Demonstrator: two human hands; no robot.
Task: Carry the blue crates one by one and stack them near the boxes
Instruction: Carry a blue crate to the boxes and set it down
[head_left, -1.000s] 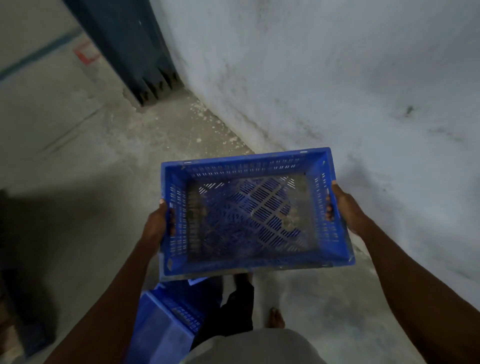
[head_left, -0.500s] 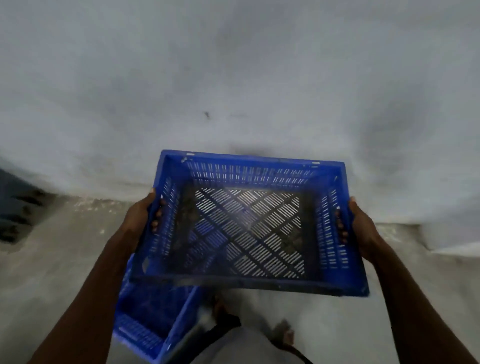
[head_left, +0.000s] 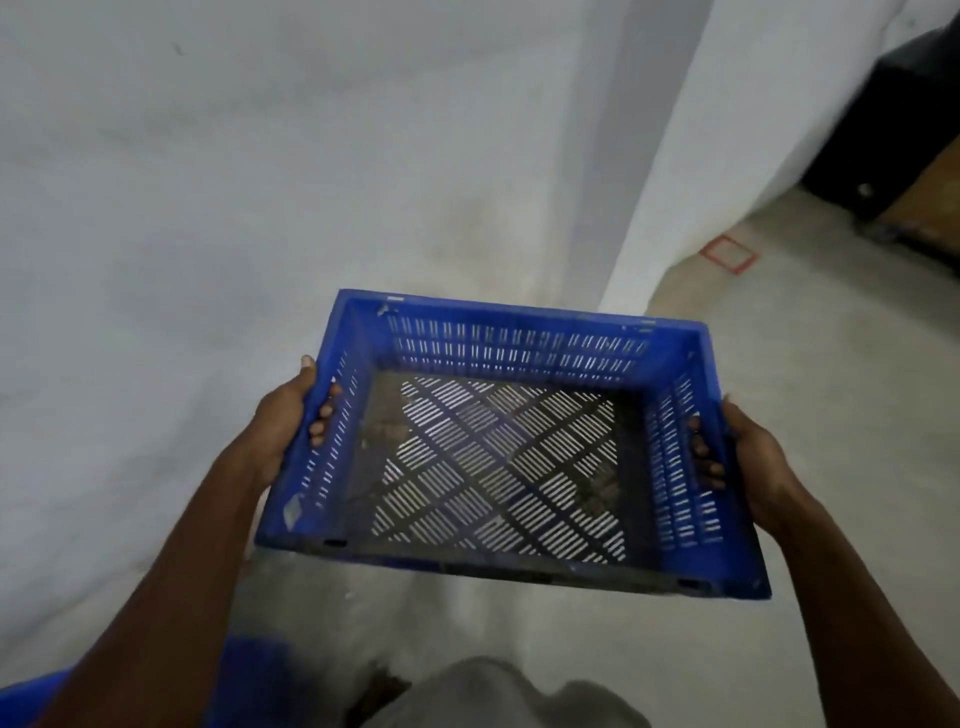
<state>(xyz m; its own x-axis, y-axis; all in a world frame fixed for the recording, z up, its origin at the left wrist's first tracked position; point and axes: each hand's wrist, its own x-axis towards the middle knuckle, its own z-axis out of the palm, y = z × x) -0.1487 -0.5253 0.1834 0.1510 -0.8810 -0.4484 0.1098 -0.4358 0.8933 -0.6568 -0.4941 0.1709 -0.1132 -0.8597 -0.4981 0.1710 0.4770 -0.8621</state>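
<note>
The left hand (head_left: 283, 423) grips the nine o'clock wall of the blue slotted plastic crate (head_left: 511, 358), fingers curled through its handle slot; the right hand (head_left: 756, 457) grips the three o'clock wall likewise. Both forearms reach forward, carrying it level above the concrete floor (head_left: 810, 332), near the white wall (head_left: 208, 182).

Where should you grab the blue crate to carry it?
Grab the blue crate by its two short end walls, one from each side. Each has a handle slot: the left hand and right hand curl fingers through them, so the crate hangs level.
</note>
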